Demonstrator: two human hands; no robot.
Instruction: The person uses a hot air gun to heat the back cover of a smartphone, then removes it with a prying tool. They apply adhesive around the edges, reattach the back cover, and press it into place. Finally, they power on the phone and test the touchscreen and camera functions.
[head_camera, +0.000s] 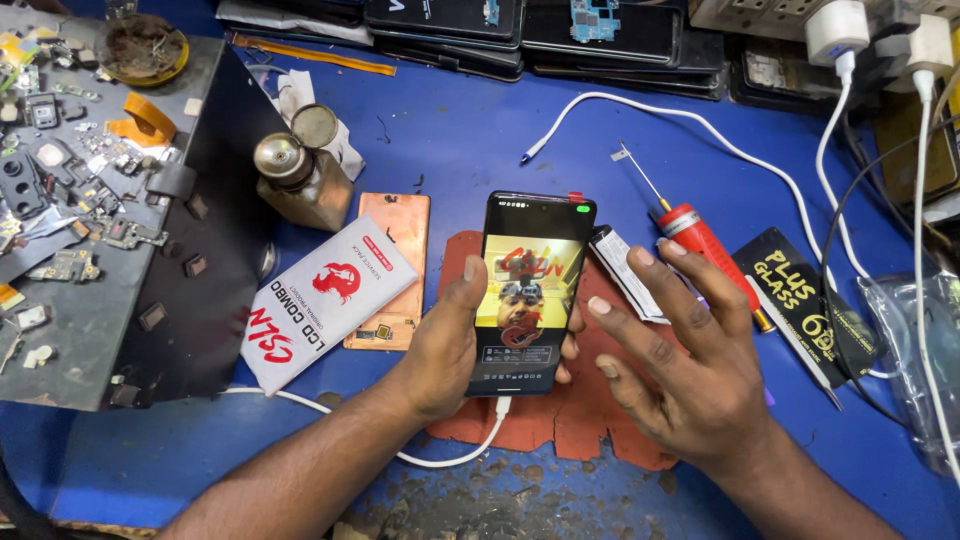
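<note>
My left hand (440, 345) grips a black smartphone (530, 290) upright over the blue bench, thumb on its left edge. Its screen is lit and shows a camera picture. A white cable (450, 455) is plugged into the phone's bottom end. My right hand (685, 360) hovers just right of the phone with fingers spread, holding nothing. Under both hands lies a worn red mat (590, 420).
A white flat box (325, 300) and a copper-coloured back plate (400, 230) lie left of the phone. A glass bottle with a metal cap (295, 175) stands behind them. A red-handled tool (695, 240) and a black packet (805, 300) lie right. A dark tray of small parts (90, 200) fills the left.
</note>
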